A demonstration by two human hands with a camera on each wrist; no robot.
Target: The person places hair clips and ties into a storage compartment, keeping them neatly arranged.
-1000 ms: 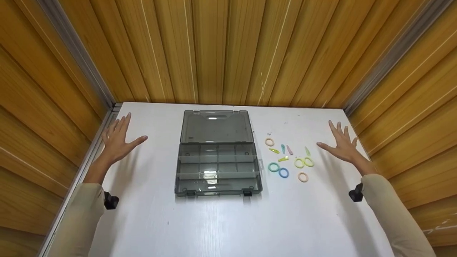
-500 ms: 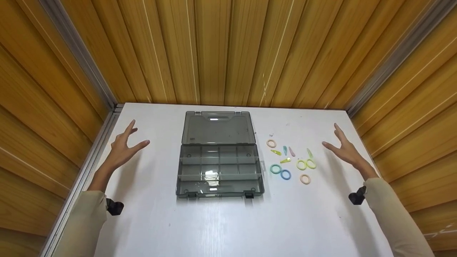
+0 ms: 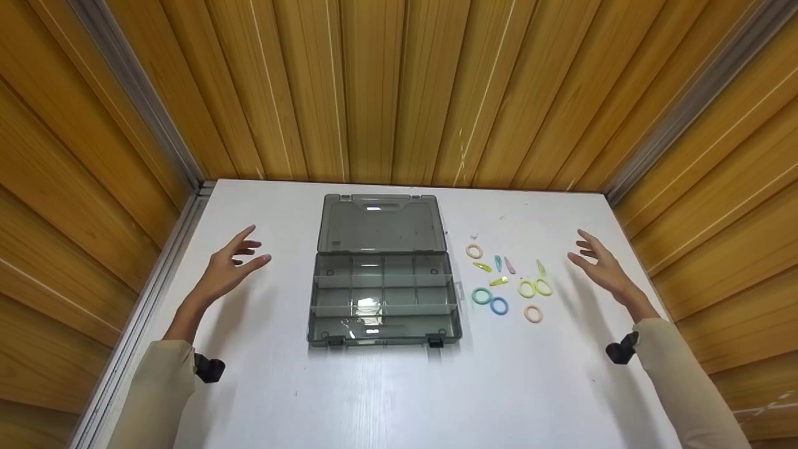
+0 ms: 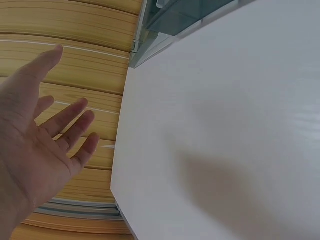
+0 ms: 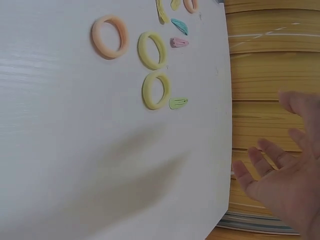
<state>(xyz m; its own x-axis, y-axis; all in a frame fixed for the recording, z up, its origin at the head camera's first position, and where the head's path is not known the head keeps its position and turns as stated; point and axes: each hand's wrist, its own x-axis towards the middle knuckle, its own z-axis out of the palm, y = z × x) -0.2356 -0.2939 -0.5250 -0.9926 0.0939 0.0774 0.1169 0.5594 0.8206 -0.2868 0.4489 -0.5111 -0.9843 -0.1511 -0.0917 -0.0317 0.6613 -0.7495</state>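
Note:
My left hand [image 3: 224,268] hovers above the table to the left of the box, fingers loosely spread and holding nothing. On the other side, my right hand [image 3: 603,269] is also raised with relaxed fingers, just right of the small hair things. A grey see-through compartment box [image 3: 399,325] lies with its lid [image 3: 381,224] folded back. Right of it are several hair ties: peach [image 3: 533,305], teal [image 3: 481,288], blue [image 3: 499,313] and yellow [image 5: 142,50]. Among them lie snap hair clips in pink [image 3: 510,265], teal [image 5: 179,26], green [image 5: 178,103] and yellow [image 3: 498,281].
The white table [image 3: 374,399] ends at slatted wood-look walls [image 3: 399,93] behind and at both sides. A metal rail [image 3: 140,293] runs along the left edge. A tiny whitish scrap [image 3: 474,236] lies behind the hair ties.
Both hands had fingers stretched wide, then turned palms inward with fingers relaxing. The left hand has moved a little right and nearer. The box, hair ties and clips stay put.

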